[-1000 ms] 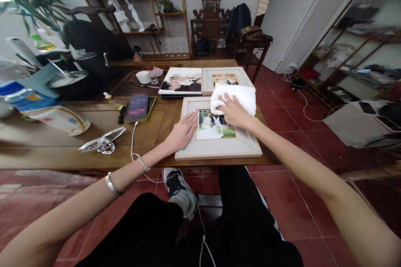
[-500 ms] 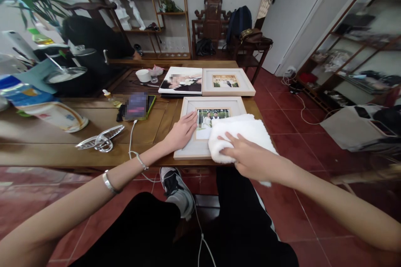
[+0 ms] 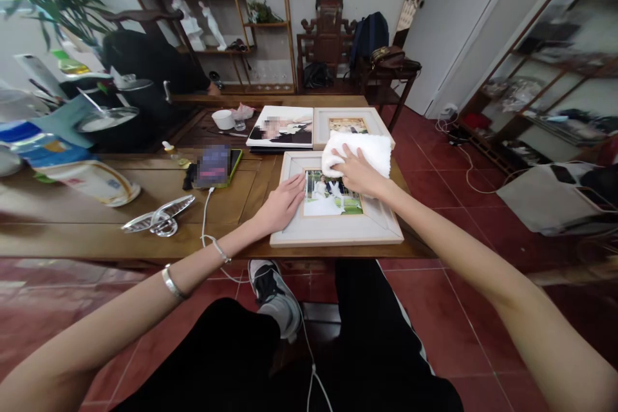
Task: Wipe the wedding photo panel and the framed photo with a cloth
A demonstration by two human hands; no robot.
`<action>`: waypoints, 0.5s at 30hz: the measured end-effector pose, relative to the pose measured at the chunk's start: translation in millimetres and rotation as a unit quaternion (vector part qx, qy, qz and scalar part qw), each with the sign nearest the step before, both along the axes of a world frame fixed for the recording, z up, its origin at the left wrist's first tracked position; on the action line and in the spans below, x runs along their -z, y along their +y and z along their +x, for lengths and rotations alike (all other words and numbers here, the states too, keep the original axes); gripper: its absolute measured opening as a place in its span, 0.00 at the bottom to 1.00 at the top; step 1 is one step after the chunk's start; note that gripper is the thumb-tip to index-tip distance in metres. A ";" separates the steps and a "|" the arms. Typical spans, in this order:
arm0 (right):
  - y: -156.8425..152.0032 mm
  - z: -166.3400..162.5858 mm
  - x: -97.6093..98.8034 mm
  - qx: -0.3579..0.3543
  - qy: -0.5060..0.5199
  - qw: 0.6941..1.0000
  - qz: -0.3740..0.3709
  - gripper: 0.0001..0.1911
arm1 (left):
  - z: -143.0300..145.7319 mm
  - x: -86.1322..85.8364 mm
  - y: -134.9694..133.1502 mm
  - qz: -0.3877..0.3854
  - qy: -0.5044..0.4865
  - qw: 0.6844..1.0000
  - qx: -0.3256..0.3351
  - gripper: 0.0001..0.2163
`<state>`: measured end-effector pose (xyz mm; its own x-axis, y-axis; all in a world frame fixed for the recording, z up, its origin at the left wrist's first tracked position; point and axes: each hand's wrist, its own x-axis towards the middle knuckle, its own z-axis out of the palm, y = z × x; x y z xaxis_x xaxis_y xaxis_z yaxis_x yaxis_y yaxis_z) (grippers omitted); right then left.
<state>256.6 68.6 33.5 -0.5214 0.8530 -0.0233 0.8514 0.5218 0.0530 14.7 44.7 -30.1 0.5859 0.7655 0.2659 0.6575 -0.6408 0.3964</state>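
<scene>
Pressing a white towel (image 3: 360, 149) onto the picture frame (image 3: 335, 226) mid-frame, right hand (image 3: 356, 175) fingers spread; left hand (image 3: 280, 203) lies flat, fingers together, on the frame's left edge.

My left hand (image 3: 282, 203) lies flat on the 9 o'clock side of the picture frame (image 3: 338, 230), while my right hand (image 3: 356, 174) presses a white towel (image 3: 369, 147) onto its 1 o'clock corner. At 10 o'clock on the table (image 3: 96, 232), a phone (image 3: 213, 167) lies nearby.
</scene>
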 end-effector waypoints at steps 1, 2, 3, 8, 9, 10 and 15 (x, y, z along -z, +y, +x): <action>-9.4 -0.9 -1.5 -0.009 -0.004 1.000 -0.017 0.32 | 0.3 0.2 0.2 0.002 -0.001 1.000 0.000 0.25; -22.4 -1.7 -3.7 -0.023 -0.006 0.999 -0.036 0.32 | 0.5 0.6 0.4 0.005 -0.001 1.000 0.000 0.25; -38.6 -2.5 -6.9 -0.038 -0.007 0.998 -0.055 0.31 | 0.7 1.1 0.6 0.008 -0.002 1.000 0.001 0.25; -135.5 -7.8 -35.2 -0.066 -0.018 0.986 -0.150 0.32 | 0.5 3.6 0.9 0.005 -0.003 1.000 -0.006 0.24; -150.8 -9.6 -40.3 -0.072 -0.017 0.983 -0.166 0.30 | 0.2 3.8 1.0 0.004 -0.002 1.000 -0.005 0.25; -162.4 -11.4 -43.9 -0.081 -0.014 0.981 -0.175 0.29 | -0.1 3.9 1.1 0.004 -0.001 1.000 -0.003 0.25; -155.1 -17.9 -31.5 -0.092 0.030 0.984 -0.149 0.29 | -1.2 2.9 1.8 0.008 0.004 1.000 0.011 0.25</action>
